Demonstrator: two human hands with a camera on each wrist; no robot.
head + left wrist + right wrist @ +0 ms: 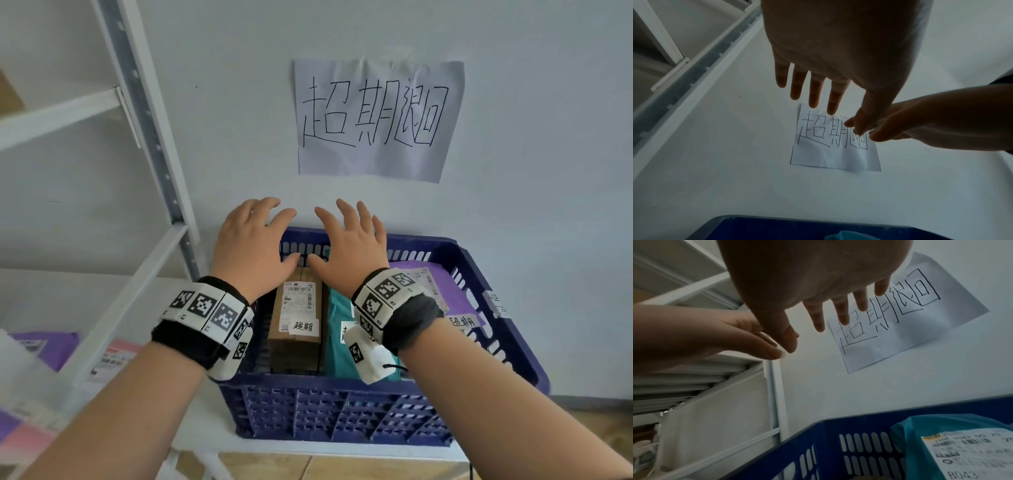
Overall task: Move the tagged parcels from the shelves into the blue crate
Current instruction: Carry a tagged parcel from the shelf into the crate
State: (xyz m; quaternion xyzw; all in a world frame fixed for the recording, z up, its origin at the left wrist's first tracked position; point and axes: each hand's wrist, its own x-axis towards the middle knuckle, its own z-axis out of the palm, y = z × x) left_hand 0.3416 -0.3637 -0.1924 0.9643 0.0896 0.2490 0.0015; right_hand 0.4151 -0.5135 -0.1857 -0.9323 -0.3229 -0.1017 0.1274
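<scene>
Blue crate [394, 418] on the desk [205, 435] holds three tagged parcels; both hands, left [251, 248] and right [349, 248], hover empty with fingers spread. Better withdraw straight up, then return to the shelves [61, 113].

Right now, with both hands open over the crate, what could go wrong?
1. The crate sits near the table's front edge; a downward push might tip it.
2. Purple parcels remain on the shelf, so tagged ones could be missed.
3. The brown box, teal bag and purple bag crowd the crate; more may not lie flat.
</scene>
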